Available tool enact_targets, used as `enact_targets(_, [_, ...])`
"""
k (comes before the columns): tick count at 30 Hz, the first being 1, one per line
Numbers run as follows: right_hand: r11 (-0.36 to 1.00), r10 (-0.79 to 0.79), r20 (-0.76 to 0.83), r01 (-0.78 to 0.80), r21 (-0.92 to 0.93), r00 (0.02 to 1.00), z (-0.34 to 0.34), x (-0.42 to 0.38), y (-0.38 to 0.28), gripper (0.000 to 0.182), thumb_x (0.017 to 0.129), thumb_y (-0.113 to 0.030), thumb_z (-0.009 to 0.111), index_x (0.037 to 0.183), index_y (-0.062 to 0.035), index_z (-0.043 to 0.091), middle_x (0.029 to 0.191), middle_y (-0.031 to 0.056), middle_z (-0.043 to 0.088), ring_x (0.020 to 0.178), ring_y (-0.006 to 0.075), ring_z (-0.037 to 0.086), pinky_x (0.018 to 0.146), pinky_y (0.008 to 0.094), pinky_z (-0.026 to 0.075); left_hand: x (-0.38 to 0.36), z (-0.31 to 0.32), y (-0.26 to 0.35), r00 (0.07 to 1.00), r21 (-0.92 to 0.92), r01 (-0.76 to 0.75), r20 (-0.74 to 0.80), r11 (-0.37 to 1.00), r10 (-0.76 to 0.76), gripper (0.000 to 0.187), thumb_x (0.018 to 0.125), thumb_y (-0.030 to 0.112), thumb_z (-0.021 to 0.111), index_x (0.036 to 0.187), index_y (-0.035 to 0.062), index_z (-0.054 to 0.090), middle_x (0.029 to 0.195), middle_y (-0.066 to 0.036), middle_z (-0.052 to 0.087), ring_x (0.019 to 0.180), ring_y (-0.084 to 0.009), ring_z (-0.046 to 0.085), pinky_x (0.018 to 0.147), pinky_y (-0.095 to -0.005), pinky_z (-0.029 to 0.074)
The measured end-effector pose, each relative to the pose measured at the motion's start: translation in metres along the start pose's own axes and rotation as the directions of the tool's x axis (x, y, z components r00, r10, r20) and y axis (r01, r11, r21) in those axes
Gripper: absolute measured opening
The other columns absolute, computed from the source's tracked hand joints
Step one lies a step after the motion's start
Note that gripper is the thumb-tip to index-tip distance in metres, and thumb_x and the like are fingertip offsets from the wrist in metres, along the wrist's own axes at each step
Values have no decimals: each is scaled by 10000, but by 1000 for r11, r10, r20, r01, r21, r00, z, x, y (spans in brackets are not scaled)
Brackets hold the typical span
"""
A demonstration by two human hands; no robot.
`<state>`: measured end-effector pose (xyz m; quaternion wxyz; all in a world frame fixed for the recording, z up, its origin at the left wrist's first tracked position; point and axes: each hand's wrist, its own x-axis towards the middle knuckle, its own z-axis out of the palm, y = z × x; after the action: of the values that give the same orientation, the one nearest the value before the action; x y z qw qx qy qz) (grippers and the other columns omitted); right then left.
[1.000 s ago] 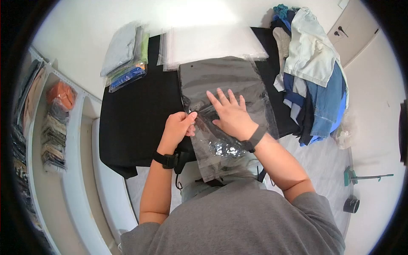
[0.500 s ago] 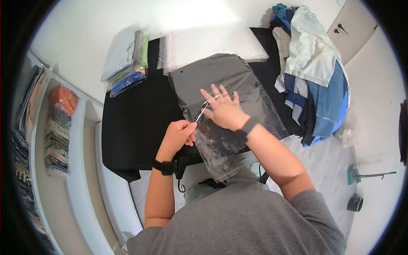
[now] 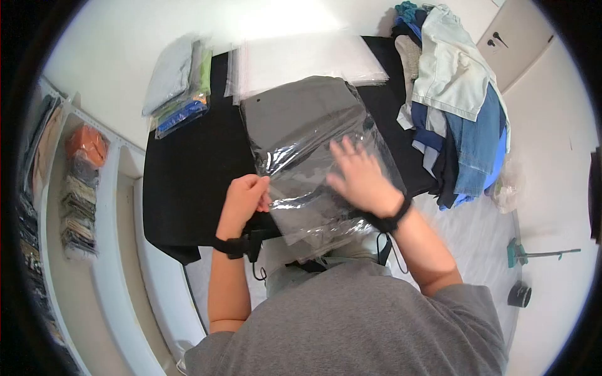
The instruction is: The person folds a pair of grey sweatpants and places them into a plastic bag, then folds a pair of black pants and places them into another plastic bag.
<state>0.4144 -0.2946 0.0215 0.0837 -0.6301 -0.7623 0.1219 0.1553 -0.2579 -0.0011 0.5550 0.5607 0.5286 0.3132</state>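
A folded dark grey garment (image 3: 291, 116) lies inside a clear plastic bag (image 3: 301, 203) on the black-covered table (image 3: 188, 169). The bag's lower end hangs over the table's near edge, and shiny creases cross its middle. My left hand (image 3: 248, 195) pinches the bag's left edge between thumb and fingers. Flat on the right part of the bag, with fingers spread, rests my right hand (image 3: 364, 178).
Bagged folded clothes (image 3: 179, 84) lie at the back left, beside a stack of clear bags (image 3: 307, 59). Loose clothes (image 3: 461, 94) are piled at the right, hanging over the edge. Shelves (image 3: 81, 182) with bagged clothes stand at the left.
My right hand has moved right and down across the bag. The bag's creased film now lies flatter over the garment. My left hand keeps its pinch at the left edge.
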Motion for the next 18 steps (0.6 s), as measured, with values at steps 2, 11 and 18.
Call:
enact_targets(2, [893, -392, 169, 330, 305, 904, -17, -53, -5, 594, 888, -314, 563, 1378, -46, 360, 1409, 230, 349, 1281, 397, 361, 1027, 494, 326, -14, -20, -8, 998, 7, 46, -50, 999, -45, 349, 918, 278, 547, 700, 8, 580, 567, -48, 576, 461, -103, 552, 431, -223, 426])
enact_targets(11, [937, -244, -322, 309, 166, 915, -60, -44, 86, 615, 705, 88, 596, 1281, -108, 510, 1364, 125, 457, 1283, 284, 410, 1027, 401, 361, -44, -42, 9, 740, 719, -574, 252, 392, 623, 535, 724, -62, 605, 1237, 75, 541, 1359, -131, 440, 1274, -292, 394, 1030, -376, 347])
enact_targets(18, [900, -436, -98, 434, -37, 895, -20, -12, 100, 374, 822, -81, 617, 1194, -126, 594, 1320, 42, 520, 1337, 274, 333, 1098, 456, 223, -27, -40, 2, 699, 688, -667, 446, 284, 559, 344, 769, 84, 653, 1111, 63, 621, 1245, -40, 567, 1259, -277, 422, 1023, -415, 357])
